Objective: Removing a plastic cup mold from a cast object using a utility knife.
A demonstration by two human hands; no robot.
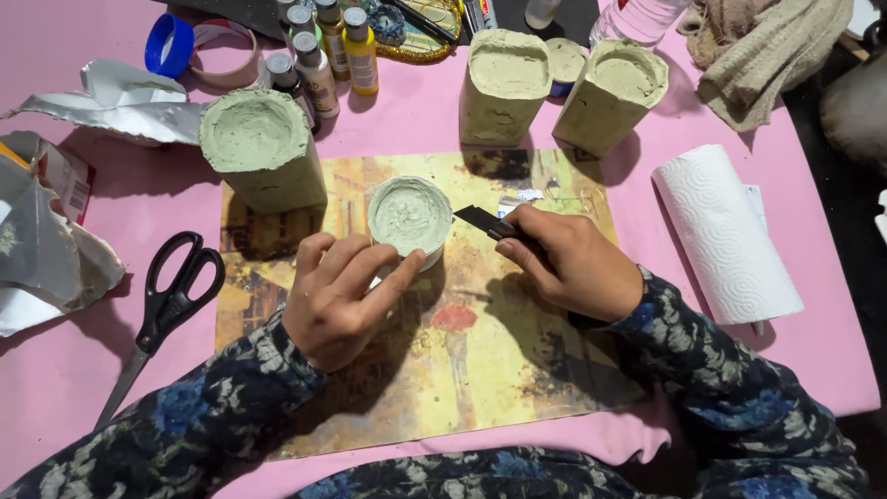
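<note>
A small round container filled with pale green plaster stands on a painted picture mat. My left hand curls around the container's near side, thumb against its wall. My right hand grips a flat black blade, whose tip points at the container's right rim. Both sleeves are dark with a blue flower print.
Three larger plaster-filled moulds stand behind: a round one at left, two squarish ones at back. Black scissors lie left of the mat, a paper towel roll at right, paint bottles and tape rolls at back.
</note>
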